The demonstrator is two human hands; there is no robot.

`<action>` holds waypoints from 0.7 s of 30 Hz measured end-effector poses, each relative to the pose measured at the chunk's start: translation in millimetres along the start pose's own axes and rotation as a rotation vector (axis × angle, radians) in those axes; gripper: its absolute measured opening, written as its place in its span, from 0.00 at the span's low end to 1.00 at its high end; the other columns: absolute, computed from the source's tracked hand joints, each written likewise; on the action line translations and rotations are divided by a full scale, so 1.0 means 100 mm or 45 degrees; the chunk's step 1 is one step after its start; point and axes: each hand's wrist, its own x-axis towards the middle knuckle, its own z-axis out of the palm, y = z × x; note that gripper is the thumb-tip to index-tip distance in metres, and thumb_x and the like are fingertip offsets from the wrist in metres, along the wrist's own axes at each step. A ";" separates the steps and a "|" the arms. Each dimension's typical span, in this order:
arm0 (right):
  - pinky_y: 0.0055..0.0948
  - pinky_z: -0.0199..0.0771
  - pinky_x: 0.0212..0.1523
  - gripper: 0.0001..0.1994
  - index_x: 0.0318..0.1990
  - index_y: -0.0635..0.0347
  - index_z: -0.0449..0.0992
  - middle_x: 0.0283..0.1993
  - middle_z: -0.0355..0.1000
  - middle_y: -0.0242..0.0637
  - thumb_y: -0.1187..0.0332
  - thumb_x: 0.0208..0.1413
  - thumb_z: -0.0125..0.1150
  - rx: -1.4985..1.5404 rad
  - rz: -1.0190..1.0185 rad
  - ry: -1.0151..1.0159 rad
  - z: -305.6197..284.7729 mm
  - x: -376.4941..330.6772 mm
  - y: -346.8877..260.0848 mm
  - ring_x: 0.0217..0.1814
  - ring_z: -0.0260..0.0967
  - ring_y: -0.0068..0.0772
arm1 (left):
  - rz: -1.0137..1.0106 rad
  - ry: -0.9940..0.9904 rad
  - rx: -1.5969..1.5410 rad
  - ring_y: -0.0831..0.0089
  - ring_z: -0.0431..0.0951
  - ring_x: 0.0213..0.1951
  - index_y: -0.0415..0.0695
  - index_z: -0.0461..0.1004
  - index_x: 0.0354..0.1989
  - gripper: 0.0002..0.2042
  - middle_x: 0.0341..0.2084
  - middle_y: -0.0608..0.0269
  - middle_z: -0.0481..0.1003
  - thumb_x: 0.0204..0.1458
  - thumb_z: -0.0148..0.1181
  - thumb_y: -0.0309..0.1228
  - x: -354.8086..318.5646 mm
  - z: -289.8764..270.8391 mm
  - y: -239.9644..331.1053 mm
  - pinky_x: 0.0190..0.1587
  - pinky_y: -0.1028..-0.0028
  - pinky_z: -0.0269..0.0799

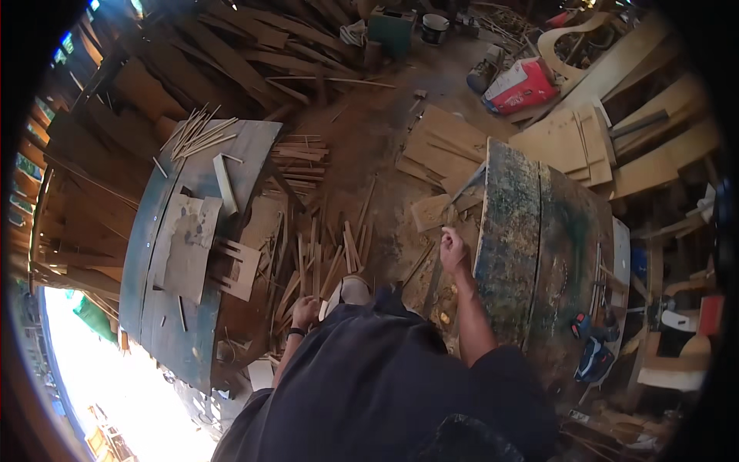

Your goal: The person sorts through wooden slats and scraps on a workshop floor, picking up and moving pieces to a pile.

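My right hand (454,250) is raised beside the near-left edge of the paint-stained workbench (509,231). Its fingers are curled closed, and whatever they may hold is too small to make out. Low at my left side hangs my left hand (305,310), with a dark band on the wrist. Its fingers look curled in, their inner side hidden from view. Wood strips (315,258) lie on the floor beyond it. One shoe (355,289) shows just ahead of my dark shirt.
At the left, a bluish table (146,289) bears thin sticks (202,135), a stained board (187,239) and a slotted wooden piece (235,269). Cordless drills (594,358) lie on the right workbench. Flat panels (443,142) and a red-and-white sack (521,85) are farther off.
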 end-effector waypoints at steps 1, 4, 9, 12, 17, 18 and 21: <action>0.39 0.74 0.38 0.13 0.49 0.62 0.72 0.35 0.74 0.48 0.75 0.57 0.50 0.071 -0.029 0.008 0.06 0.18 0.01 0.37 0.74 0.50 | 0.001 0.038 -0.092 0.73 0.78 0.32 0.39 0.74 0.47 0.12 0.30 0.62 0.77 0.58 0.55 0.30 0.07 0.18 0.36 0.35 0.74 0.74; 0.39 0.74 0.38 0.14 0.49 0.61 0.73 0.35 0.73 0.47 0.77 0.54 0.52 0.176 -0.156 0.030 0.28 0.64 -0.03 0.37 0.73 0.49 | 0.081 0.130 -0.289 0.77 0.76 0.31 0.37 0.71 0.51 0.14 0.33 0.63 0.76 0.59 0.54 0.28 0.47 0.33 1.06 0.32 0.79 0.71; 0.38 0.74 0.43 0.16 0.51 0.63 0.72 0.38 0.74 0.45 0.78 0.52 0.53 0.320 -0.011 -0.028 0.51 1.43 -0.09 0.40 0.73 0.46 | 0.272 0.291 -0.462 0.82 0.72 0.26 0.38 0.72 0.51 0.15 0.27 0.69 0.75 0.59 0.55 0.32 1.35 0.25 1.95 0.27 0.81 0.67; 0.35 0.74 0.45 0.16 0.51 0.64 0.72 0.41 0.73 0.44 0.77 0.54 0.54 0.243 -0.086 -0.037 0.67 1.94 -0.14 0.45 0.73 0.42 | 0.536 0.757 -0.173 0.75 0.76 0.33 0.37 0.74 0.48 0.14 0.32 0.63 0.77 0.57 0.57 0.32 1.84 0.16 2.44 0.38 0.74 0.72; 0.41 0.70 0.55 0.17 0.48 0.66 0.73 0.47 0.71 0.50 0.79 0.48 0.57 0.092 -0.310 -0.002 1.12 2.96 0.18 0.52 0.68 0.53 | 0.716 1.335 -0.058 0.65 0.78 0.40 0.35 0.76 0.44 0.13 0.36 0.55 0.79 0.55 0.56 0.32 2.87 0.16 3.46 0.45 0.70 0.72; 0.42 0.69 0.55 0.16 0.47 0.66 0.73 0.48 0.70 0.51 0.79 0.48 0.57 0.050 -0.316 -0.036 1.18 3.21 0.16 0.53 0.68 0.54 | 0.720 1.434 0.024 0.63 0.77 0.41 0.36 0.76 0.43 0.13 0.37 0.55 0.78 0.54 0.56 0.31 3.09 0.12 3.70 0.47 0.67 0.72; 0.43 0.68 0.56 0.15 0.47 0.66 0.73 0.50 0.69 0.52 0.79 0.49 0.57 0.109 -0.237 -0.188 1.41 3.92 -0.25 0.54 0.67 0.54 | 0.663 1.669 0.217 0.57 0.74 0.45 0.40 0.77 0.41 0.11 0.38 0.54 0.76 0.51 0.56 0.30 3.57 -0.13 4.26 0.51 0.63 0.68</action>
